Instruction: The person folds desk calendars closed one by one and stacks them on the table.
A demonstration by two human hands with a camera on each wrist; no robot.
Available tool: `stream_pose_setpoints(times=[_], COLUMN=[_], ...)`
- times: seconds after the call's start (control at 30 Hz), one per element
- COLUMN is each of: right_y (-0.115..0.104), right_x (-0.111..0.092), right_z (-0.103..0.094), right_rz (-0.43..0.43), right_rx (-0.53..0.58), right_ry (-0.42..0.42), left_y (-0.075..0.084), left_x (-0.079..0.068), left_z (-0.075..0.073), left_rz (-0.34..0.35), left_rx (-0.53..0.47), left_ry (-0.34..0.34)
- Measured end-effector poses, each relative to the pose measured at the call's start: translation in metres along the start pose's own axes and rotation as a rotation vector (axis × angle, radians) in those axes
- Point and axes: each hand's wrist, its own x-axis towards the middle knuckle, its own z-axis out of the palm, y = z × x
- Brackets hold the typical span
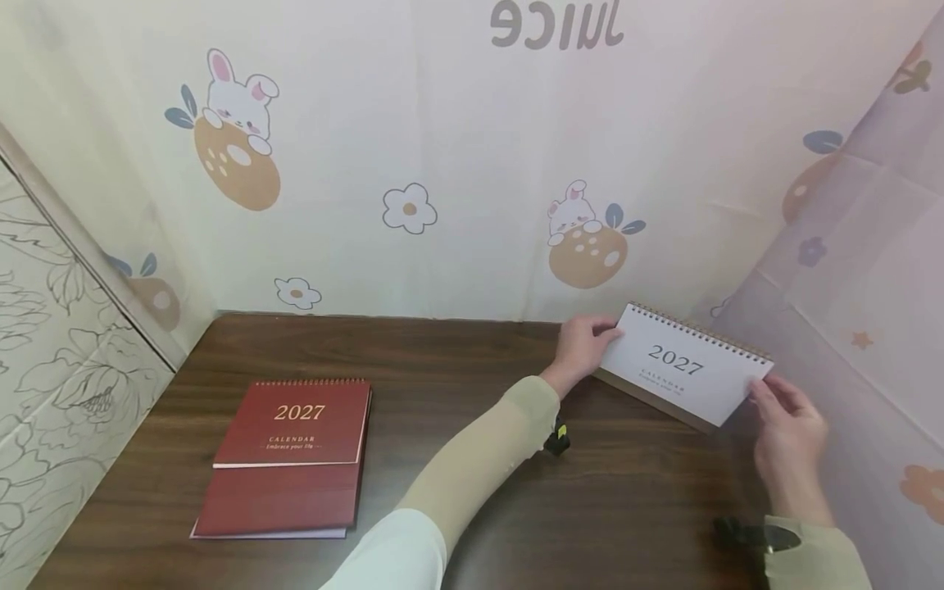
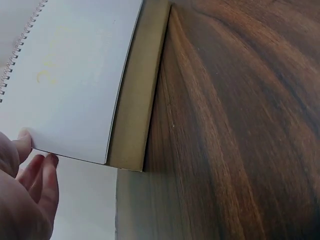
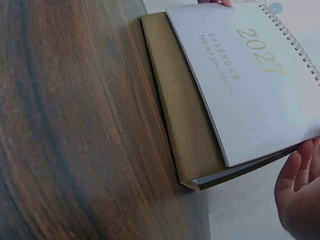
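A white 2027 desk calendar (image 1: 667,369) with a spiral binding along its top and a tan-brown base stands at the table's back right corner, turned at an angle. My left hand (image 1: 583,348) pinches its left edge, thumb on the white front page, as the left wrist view also shows with the thumb (image 2: 22,142) over the page edge. At the opposite edge my right hand (image 1: 792,434) grips the calendar between thumb and fingers. In the right wrist view the right hand's fingers (image 3: 290,172) sit at the side edge, partly out of frame.
A red 2027 desk calendar (image 1: 291,459) lies on the left of the dark wooden table (image 1: 590,516). Behind the table hangs a pale curtain (image 1: 472,164) with rabbit and fruit prints, and another printed sheet (image 1: 870,328) closes the right side.
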Motion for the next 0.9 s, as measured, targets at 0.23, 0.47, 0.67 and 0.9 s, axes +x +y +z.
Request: stream_pose_setpoints(times=[0.23,0.47,0.67,0.9], right_y=[0.001,0.000,-0.001,-0.003], right_x=[0.001,0.003,0.000,-0.004], right_z=[-0.006,-0.005,-0.002,0.001], right_rz=[0.077,0.055,0.034,0.036], right_rx=[-0.377,-0.379,-0.300,-0.227], right_ry=[0.087,0.128,0.117,0.076], left_y=[0.007,0.009,0.005,0.003], left_x=[0.000,0.001,0.001,0.000], left_z=[-0.002,-0.004,-0.005,-0.013], left_rz=[0.017,-0.027,-0.023,-0.013], left_rx=[0.050,0.008,0.020,0.028], left_ry=[-0.021,-0.066,-0.065,-0.069])
